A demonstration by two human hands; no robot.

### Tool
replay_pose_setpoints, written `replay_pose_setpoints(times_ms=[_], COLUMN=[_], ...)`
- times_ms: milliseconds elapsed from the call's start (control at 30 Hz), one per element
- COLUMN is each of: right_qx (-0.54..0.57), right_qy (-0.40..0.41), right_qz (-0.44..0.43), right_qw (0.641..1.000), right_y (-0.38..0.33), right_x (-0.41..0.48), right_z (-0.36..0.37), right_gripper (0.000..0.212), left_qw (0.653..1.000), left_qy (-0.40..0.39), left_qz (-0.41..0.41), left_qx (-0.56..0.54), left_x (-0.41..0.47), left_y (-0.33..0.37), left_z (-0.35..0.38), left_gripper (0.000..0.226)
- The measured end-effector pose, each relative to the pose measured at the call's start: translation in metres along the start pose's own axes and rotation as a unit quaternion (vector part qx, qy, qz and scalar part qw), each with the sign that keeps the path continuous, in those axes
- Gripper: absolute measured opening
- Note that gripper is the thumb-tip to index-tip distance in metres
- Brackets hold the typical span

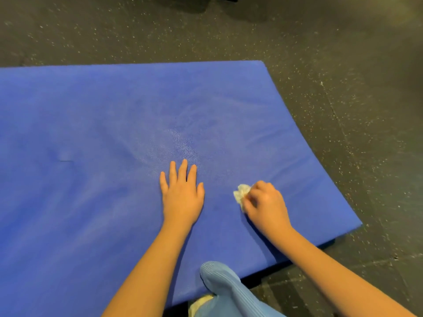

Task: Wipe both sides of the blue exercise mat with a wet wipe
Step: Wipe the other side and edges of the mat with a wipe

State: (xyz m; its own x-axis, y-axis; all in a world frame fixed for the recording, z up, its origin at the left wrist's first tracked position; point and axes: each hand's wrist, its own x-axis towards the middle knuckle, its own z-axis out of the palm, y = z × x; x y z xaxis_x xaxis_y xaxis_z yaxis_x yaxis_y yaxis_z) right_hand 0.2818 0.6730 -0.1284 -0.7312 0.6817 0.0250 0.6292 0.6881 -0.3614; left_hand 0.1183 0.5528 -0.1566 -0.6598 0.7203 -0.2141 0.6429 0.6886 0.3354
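No text or label can be read (blue mat (91,122) included).

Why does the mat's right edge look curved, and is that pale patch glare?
Head view: the edge of the mat bows from wide-angle distortion. Head view: the pale patch beyond the left hand looks like light glinting off a damp, textured surface. Head view: the floor dims toward the top corners.
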Motion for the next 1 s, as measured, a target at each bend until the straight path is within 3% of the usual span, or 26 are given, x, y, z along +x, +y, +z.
replay_pose_setpoints(times_ms=[133,300,467,600,667,767,833,1000], right_qx=[0.04,-0.04,0.044,-0.045,-0.027,0.041,0.022,-0.059], right_qy=[-0.085,0.033,-0.047,0.054,0.066,0.007,-0.009,0.093], right_qz=[-0.12,-0.027,-0.099,0.023,0.062,-0.022,-0.069,0.112], right_qw=[0.988,0.998,0.993,0.997,0.996,0.999,0.997,0.988], right_y=[-0.008,0.015,0.014,0.054,0.05,0.029,0.037,0.059], right_x=[-0.03,-0.023,-0.075,-0.067,-0.076,-0.092,-0.082,-0.031], right_z=[-0.012,-0.018,-0.03,-0.045,-0.043,-0.04,-0.041,-0.032], right_gripper=[0.025,0.021,0.023,0.022,0.018,0.021,0.025,0.02], left_qw=[0.999,0.999,0.999,0.999,0.999,0.999,0.999,0.999], left_qy=[0.014,-0.029,-0.019,-0.032,-0.034,-0.028,-0.028,-0.021], left_qz=[-0.004,-0.036,-0.038,-0.038,-0.039,-0.035,-0.033,-0.032], left_qx=[0.033,0.016,0.009,-0.006,-0.01,-0.018,-0.018,-0.016], left_x=[0.0,-0.018,-0.023,-0.025,-0.025,-0.024,-0.024,-0.025], left_y=[0.003,0.025,0.026,0.026,0.024,0.023,0.024,0.024], left_z=[-0.004,-0.001,0.002,-0.001,-0.002,-0.004,-0.004,-0.003], left_gripper=[0.053,0.063,0.067,0.067,0.066,0.067,0.066,0.066])
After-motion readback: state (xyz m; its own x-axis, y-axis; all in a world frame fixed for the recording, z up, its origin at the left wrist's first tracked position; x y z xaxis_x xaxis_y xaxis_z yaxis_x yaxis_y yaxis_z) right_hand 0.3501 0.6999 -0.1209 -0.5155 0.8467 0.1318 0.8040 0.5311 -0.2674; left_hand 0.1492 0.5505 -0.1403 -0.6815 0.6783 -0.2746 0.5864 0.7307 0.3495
